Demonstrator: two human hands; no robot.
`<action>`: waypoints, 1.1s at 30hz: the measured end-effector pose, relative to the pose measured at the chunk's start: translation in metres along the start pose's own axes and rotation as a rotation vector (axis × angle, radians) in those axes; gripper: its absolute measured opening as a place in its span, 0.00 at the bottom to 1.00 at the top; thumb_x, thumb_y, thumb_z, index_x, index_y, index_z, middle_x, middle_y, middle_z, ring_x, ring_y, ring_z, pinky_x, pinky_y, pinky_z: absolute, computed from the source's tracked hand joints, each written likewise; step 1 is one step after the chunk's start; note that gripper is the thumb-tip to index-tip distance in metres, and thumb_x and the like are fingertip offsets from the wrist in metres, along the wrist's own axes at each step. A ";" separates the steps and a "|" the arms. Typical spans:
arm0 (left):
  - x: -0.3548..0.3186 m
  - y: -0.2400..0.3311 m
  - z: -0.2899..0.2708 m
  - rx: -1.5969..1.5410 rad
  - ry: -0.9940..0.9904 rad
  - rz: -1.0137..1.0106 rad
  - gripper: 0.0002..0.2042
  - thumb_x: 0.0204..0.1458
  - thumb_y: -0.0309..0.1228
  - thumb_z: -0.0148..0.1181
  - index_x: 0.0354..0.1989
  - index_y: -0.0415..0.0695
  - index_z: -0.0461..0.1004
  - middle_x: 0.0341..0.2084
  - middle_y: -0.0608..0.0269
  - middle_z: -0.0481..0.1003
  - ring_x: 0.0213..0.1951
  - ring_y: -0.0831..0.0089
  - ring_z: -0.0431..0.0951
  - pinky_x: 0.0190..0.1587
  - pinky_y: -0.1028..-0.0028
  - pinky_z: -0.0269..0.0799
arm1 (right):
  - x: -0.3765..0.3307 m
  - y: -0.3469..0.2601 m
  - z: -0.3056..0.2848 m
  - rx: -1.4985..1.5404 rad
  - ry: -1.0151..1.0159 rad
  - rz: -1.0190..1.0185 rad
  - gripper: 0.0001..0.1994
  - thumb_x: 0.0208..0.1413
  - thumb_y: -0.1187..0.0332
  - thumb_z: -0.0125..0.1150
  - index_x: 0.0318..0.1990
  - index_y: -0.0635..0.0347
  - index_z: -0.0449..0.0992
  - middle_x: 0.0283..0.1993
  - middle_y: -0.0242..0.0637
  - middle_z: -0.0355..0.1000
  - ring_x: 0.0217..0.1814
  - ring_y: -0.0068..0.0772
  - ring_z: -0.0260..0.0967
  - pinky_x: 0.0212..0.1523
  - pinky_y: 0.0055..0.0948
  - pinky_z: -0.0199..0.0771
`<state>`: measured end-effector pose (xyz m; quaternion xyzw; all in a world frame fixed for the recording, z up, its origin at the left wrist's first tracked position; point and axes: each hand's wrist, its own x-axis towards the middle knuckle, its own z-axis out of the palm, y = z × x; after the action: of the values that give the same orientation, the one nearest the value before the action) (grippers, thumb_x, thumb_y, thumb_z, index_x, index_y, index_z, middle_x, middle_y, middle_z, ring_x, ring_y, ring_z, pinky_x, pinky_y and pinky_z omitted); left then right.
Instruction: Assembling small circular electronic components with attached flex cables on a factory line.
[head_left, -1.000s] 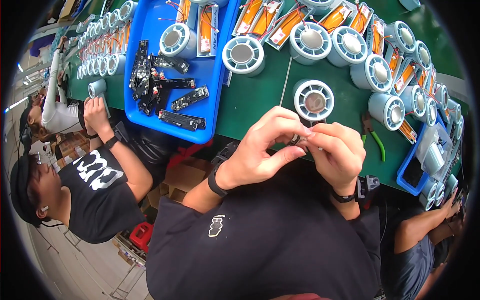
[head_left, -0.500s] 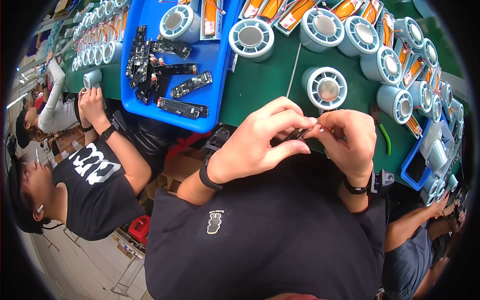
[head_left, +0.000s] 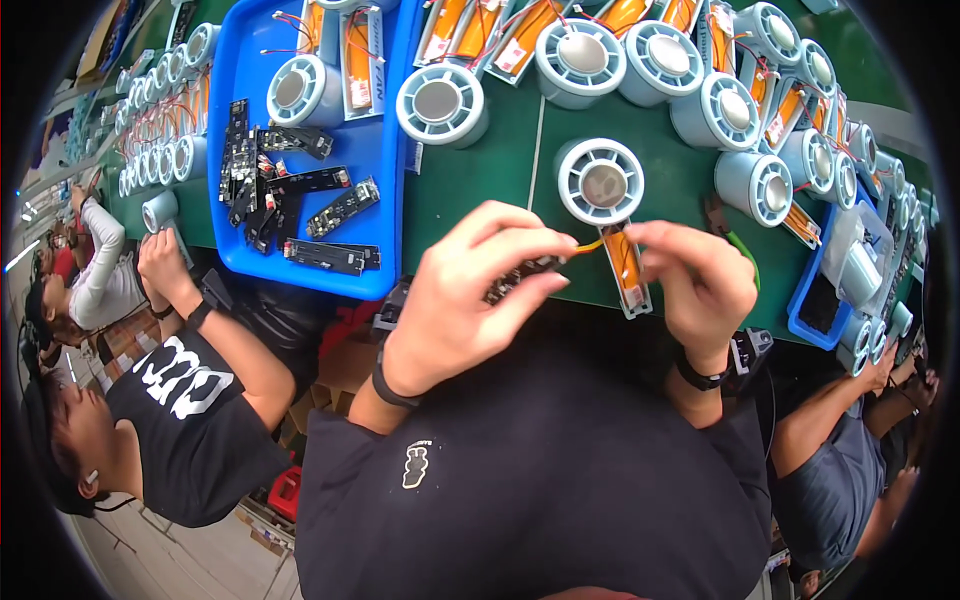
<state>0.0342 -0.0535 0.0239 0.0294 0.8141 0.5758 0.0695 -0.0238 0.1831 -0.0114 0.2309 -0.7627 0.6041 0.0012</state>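
Note:
My left hand [head_left: 475,295] is closed around a narrow black circuit board [head_left: 522,277], thumb on one side and fingers on the other. From the board's end a short yellow-orange wire [head_left: 588,246] curves toward a light-blue housing [head_left: 601,182], a round part with a silver disc and a slotted rim. A narrow tray with an orange battery [head_left: 626,268] extends from the housing toward me. Curled loosely over this battery's right side is my right hand [head_left: 705,285]. Its index fingertip is near the top of the tray, and thumb and index look apart.
A blue tray [head_left: 390,240] at left holds loose black boards [head_left: 340,207] and some housings. More housings [head_left: 580,55] with orange batteries line the far side and right. Green-handled pliers [head_left: 738,245] lie beside my right hand. Co-workers sit on both sides.
The board in my left hand has moved left, away from my right fingers, which no longer meet it. The yellow-orange wire and the battery tray below the housing now show.

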 end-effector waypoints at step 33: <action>0.010 -0.007 0.025 0.009 0.196 0.254 0.23 0.39 0.13 0.76 0.47 0.42 0.85 0.43 0.58 0.79 0.44 0.65 0.83 0.46 0.71 0.83 | 0.033 -0.008 0.007 -0.202 -0.239 -0.355 0.13 0.41 0.84 0.66 0.37 0.65 0.82 0.35 0.42 0.79 0.29 0.39 0.76 0.28 0.30 0.73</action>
<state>0.0279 -0.0313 0.0083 0.0762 0.8093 0.5763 -0.0840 -0.0484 0.1639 0.0038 0.4299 -0.7614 0.4835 0.0402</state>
